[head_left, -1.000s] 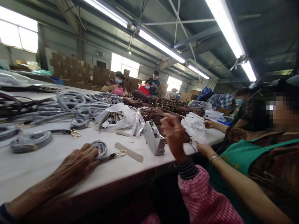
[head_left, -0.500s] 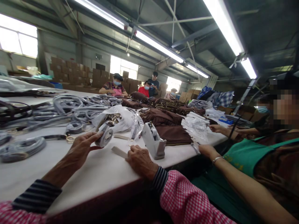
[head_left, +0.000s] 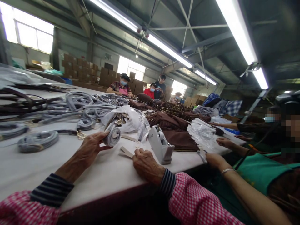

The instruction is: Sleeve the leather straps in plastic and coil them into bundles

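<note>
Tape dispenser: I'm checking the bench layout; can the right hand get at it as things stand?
Probably yes: the right hand is beside the tape dispenser, nothing visible between, though that hand seems to hold a beige strip.

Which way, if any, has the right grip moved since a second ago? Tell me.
Yes: the right grip has come down leftward, from the tape dispenser's right to its near left.

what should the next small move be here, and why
Probably lift the beige strip toward the coiled strap. The left hand holds the coil above the table, close to the strip, and the right hand has curled fingers at the strip's near end, though its exact grip is hidden.
</note>
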### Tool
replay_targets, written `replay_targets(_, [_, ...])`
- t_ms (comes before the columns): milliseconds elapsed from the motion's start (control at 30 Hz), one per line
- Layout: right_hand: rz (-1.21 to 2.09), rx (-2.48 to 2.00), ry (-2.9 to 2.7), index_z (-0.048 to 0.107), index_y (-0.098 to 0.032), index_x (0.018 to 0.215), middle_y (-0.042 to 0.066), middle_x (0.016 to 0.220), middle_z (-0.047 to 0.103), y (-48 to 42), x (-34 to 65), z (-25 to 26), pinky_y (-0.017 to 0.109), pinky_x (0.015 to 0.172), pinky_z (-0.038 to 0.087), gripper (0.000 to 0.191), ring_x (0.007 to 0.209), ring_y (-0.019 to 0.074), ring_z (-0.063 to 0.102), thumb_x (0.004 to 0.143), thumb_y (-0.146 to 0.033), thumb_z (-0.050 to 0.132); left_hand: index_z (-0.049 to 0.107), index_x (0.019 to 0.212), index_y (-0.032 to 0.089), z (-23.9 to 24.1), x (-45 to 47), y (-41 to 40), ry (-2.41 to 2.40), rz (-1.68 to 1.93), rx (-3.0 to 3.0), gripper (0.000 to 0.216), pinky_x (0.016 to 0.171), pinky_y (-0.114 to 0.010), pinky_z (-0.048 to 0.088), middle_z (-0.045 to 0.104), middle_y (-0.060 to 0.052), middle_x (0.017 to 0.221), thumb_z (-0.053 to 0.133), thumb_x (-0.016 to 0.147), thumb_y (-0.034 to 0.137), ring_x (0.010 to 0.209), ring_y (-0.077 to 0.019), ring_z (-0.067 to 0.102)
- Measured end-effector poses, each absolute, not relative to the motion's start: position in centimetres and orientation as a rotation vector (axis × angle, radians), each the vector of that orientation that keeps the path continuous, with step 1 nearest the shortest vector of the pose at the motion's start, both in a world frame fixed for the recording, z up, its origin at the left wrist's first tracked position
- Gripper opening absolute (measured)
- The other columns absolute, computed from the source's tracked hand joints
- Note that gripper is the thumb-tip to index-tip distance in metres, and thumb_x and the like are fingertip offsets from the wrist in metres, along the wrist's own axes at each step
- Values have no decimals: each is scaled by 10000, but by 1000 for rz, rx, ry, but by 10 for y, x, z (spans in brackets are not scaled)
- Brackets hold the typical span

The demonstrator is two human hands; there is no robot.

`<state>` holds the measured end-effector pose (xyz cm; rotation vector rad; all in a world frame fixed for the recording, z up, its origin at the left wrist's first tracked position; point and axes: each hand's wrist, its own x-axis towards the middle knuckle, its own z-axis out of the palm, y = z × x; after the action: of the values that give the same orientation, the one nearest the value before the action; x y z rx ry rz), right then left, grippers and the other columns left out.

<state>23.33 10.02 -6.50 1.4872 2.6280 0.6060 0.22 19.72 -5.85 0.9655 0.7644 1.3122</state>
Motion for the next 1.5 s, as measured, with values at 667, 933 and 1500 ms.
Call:
replay_targets(667, [542,2249,2800,630,-186,846,43,926,702,110,251,-64,269,713,406,118,848,176,658,951,-133,614,812,972,128,-64,2,191,551,1141,1072,367,799,-541,663,769,-149,1039,863,777,433,934,-301,689])
replay_targets(933, [714,1758,3024,591,-220,942,7,891,669,96,232,-57,311,615,312,147,733,175,608,924,-79,552,802,971,146,-58,2,184,561,1098,1082,239,767,-482,663,758,-133,1046,837,801,310,914,-283,684])
replay_targets(1500, [242,2227,3218,604,-191,1122,-23,710,665,106,214,-56,253,628,381,161,652,163,646,961,-194,609,831,887,137,-48,7,174,604,1142,1085,308,718,-474,657,784,-136,950,890,665,343,889,-314,701])
